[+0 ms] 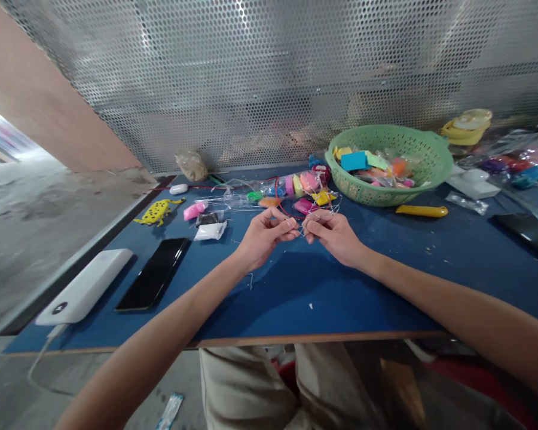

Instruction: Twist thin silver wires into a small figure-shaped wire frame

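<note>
Thin silvery wire (336, 205), bent into loops, is pinched between my two hands above the middle of the blue table. My left hand (269, 234) closes thumb and fingers on it from one side. From the other side my right hand (334, 235) grips it, with wire loops standing out above the knuckles. Just behind the hands lie small packets of coloured clay, among them a magenta packet (305, 206), a yellow packet (323, 197) and an orange piece (269, 202). A red wire (281, 203) curves behind my fingers. Several straight wires (233, 202) lie to the left.
A green basket (439, 170) of clay packets stands at the back right, a yellow-handled cutter (421, 211) before it. On the left lie a phone (155, 275), a white power bank (87, 286) and a yellow toy frog (158, 211). Perforated metal (251, 77) bounds the back.
</note>
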Available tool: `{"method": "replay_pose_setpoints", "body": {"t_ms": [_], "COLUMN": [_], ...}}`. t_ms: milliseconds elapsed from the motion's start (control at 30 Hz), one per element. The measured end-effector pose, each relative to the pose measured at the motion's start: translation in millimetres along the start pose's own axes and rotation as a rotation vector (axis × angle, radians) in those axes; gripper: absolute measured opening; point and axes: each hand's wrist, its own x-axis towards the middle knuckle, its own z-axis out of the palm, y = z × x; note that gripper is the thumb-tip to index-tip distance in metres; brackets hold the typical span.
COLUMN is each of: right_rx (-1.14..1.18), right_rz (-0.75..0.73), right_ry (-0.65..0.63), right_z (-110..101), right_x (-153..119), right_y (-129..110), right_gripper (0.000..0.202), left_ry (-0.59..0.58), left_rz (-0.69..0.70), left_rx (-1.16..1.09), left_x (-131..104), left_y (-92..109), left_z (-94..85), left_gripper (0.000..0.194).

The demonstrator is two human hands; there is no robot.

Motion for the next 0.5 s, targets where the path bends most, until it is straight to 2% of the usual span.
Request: {"method": "replay_pose_setpoints", "body": {"t_ms": [133, 267, 367, 500], "right_rx": [-0.063, -0.132, -0.153, -0.178], "right_rz": [-0.039, -0.104, -0.133, -0.139], "right_ry": [0.062, 0.120, 0.136, 0.124], "right_z": [1, 1, 1, 1], "right_x": [-1, -1, -1, -2], "right_y": [3, 2, 0, -3], "right_gripper": [0.022, 0.020, 0.018, 0.017], "left_ry": [0.020, 0.051, 0.004, 0.007], "left_rz": [0.053, 0.245, 0.364, 0.427], "left_rx": [0.187, 0.464, 0.639, 0.769], "left_x": [-1, -5, -10, -13], "left_y": [-2, 0, 2, 0], "left_z": [2.4, 3.3, 3.4, 4.1], "left_gripper": [0.036, 0.034, 0.040, 0.051]}}
